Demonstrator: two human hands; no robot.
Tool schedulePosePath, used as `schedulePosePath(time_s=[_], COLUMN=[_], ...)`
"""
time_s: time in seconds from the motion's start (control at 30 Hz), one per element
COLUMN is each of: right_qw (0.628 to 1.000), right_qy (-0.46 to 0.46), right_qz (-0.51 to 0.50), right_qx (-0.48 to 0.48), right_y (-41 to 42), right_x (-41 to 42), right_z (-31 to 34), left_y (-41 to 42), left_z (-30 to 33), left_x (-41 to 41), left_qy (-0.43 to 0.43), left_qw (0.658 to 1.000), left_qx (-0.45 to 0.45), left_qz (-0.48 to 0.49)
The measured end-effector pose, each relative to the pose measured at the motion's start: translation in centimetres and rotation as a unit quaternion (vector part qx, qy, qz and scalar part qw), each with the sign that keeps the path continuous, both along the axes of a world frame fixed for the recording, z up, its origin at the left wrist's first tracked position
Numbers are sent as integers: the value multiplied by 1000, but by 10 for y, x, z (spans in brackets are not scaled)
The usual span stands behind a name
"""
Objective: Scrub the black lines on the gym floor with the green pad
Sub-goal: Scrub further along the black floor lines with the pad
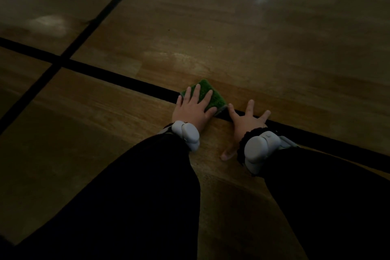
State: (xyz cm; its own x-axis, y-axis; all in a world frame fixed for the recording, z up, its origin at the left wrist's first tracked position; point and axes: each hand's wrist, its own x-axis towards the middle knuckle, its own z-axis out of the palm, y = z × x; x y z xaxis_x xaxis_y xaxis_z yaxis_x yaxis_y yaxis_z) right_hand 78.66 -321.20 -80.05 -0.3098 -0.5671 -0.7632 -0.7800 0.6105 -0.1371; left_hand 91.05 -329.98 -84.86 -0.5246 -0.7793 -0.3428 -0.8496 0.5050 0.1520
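Head view, dim light. My left hand (193,110) lies flat on the rectangular green scrubbing pad (205,95), just right of the frame's centre; its fingers (196,91) are straight and spread, pressing the pad down rather than curling round it. The pad sits on the wide black painted line (118,79) that runs from the left edge down toward the lower right of the frame, covering its width at that spot. My right hand (245,122) rests just beside the pad, to its right, palm down with fingers splayed and released, lying across the same black line and grasping nothing. A narrower black line (101,16) runs from the top of the frame to the lower left and crosses the wide one at centre left. The surface is glossy tan wooden gym floor (263,53). Each wrist carries a white rounded wrist unit (186,134) above a black sleeve (147,186).
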Motion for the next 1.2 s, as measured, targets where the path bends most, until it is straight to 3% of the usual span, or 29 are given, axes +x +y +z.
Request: schedulePosePath(time_s=[0.4,0.63,0.73,0.97,1.2], right_qw=[1000,1000,1000,999,998], right_qy=[9,6,9,23,12], right_qz=[6,18,13,1,0], right_qx=[-14,-3,-3,-25,-57], right_y=[1,0,-1,0,16], right_x=[0,0,-1,3,3], right_z=[-1,2,2,-2,1], left_y=[-64,-58,-51,-20,14], left_z=[8,8,7,6,10], left_x=[119,106,99,64,49], left_qy=[-45,-52,-53,-25,-22], left_qw=[974,960,964,991,997], left_qx=[21,7,-6,-13,32], left_qz=[222,274,262,134,70])
